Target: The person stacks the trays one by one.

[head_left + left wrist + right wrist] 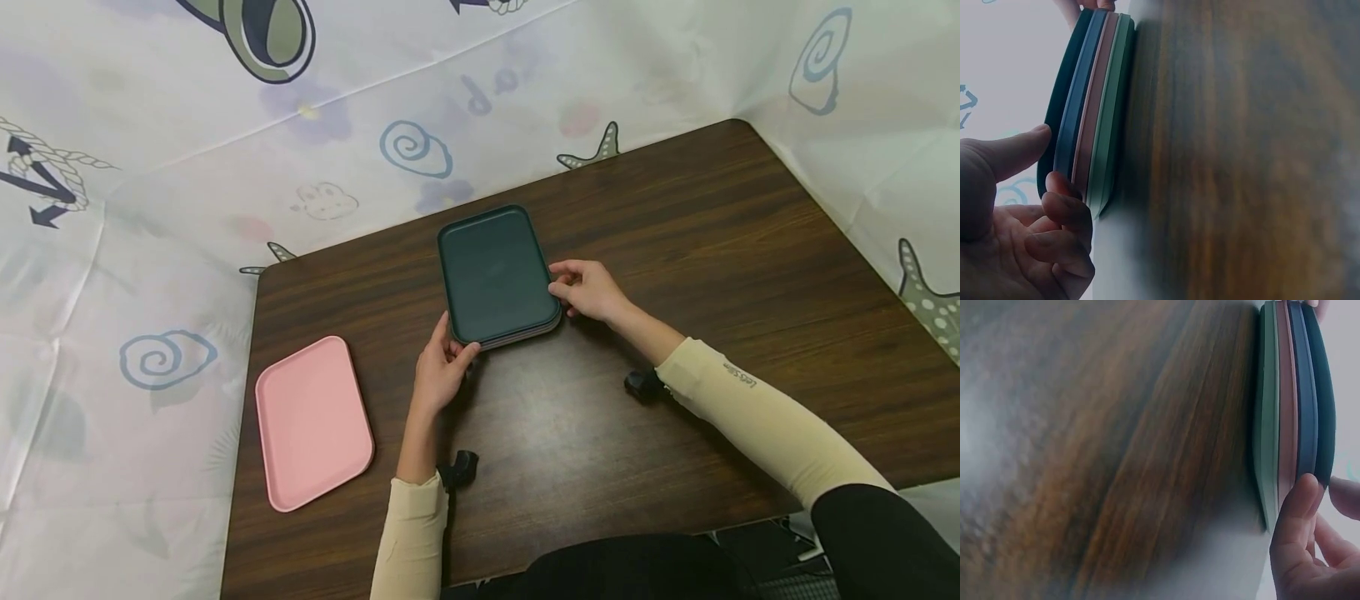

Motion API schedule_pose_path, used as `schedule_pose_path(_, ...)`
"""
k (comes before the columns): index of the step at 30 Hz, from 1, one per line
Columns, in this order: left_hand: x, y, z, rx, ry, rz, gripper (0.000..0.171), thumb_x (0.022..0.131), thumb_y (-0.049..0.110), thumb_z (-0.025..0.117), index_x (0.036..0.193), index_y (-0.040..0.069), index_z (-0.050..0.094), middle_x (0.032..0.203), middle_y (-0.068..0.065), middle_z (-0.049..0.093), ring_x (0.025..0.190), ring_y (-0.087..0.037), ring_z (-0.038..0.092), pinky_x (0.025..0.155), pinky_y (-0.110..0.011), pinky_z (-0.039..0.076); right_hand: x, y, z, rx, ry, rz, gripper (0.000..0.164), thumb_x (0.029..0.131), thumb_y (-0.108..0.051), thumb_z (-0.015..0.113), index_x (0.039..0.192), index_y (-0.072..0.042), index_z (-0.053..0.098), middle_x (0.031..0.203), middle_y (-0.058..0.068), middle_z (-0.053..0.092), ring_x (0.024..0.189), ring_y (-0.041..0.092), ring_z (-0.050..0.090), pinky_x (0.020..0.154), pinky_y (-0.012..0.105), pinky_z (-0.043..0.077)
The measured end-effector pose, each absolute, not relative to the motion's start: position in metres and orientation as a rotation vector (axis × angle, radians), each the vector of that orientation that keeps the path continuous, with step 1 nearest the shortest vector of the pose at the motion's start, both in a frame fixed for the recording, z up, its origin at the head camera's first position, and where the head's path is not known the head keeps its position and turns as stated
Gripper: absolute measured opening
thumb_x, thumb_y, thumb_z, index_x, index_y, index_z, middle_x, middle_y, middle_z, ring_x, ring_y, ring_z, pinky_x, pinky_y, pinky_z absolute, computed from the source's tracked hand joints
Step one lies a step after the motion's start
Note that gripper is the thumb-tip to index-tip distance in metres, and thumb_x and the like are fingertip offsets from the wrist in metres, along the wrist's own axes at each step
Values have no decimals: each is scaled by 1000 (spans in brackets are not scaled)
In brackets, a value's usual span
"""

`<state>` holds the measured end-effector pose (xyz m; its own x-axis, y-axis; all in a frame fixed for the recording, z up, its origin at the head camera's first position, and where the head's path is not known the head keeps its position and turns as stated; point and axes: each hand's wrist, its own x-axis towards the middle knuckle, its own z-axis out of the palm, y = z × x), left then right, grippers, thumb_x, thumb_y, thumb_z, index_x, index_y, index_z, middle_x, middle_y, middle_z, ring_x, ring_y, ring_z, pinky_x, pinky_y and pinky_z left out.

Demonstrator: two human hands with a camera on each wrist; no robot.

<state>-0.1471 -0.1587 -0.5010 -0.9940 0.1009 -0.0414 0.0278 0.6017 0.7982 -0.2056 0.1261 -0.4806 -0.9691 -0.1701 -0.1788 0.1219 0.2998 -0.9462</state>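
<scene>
A stack of rectangular trays lies on the table, with a dark green tray (497,271) on top. Below it, in the left wrist view, come a blue tray (1079,94), a pink tray (1093,103) and a light green tray (1112,106) at the bottom. My left hand (439,367) pinches the dark green tray at its near left corner, thumb at the rim and curled fingers beside the edges below. At the right side my right hand (588,290) grips the same tray's edge between thumb and fingers. The stack's edges sit close together in both wrist views.
A separate pink tray (315,425) lies on the left part of the brown wooden table (712,250). Printed white cloth (337,142) hangs behind the table and along its sides. Dark wrist-worn devices (459,469) show beside both forearms.
</scene>
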Motion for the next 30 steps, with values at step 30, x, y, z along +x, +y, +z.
schedule_pose_path(30, -7, -307, -480, -825, 3143, 1099, 41, 98, 29, 61, 133, 9, 62, 93, -14, 66, 69, -16, 57, 59, -28, 43, -104, -20, -477, -586, 1974, -1715, 27, 96, -8, 62, 122, 0, 64, 94, 5, 61, 71, 36, 65, 52, 32, 53)
